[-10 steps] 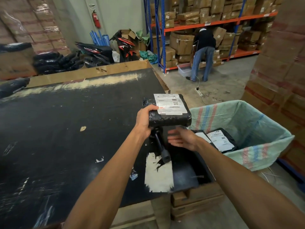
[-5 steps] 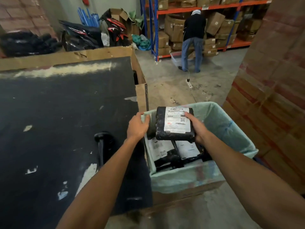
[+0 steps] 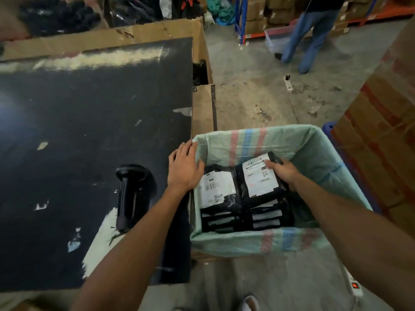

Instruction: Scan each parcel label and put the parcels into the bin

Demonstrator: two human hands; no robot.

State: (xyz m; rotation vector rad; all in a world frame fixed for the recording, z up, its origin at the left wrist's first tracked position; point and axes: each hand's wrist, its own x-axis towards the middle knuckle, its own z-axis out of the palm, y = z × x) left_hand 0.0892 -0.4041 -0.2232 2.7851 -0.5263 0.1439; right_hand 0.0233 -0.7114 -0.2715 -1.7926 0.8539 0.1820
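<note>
Two stacks of black parcels already fill the bin (image 3: pixel 314 151). Right hand (image 3: pixel 283 170) grips the far edge of the top parcel (image 3: pixel 260 178), label up, settling it on the right-hand stack just beside the one (image 3: pixel 216 189) under the left thumb. Left hand (image 3: pixel 185 168) lies flat and relaxed on the bin's near-left rim, holding nothing. Scanner (image 3: pixel 132 194) lies on the black table (image 3: pixel 89 113), just left of the left forearm. Step in hand, by my reading: the drop. Next move calls for letting go, then reaching back for another parcel and the scanner.
</note>
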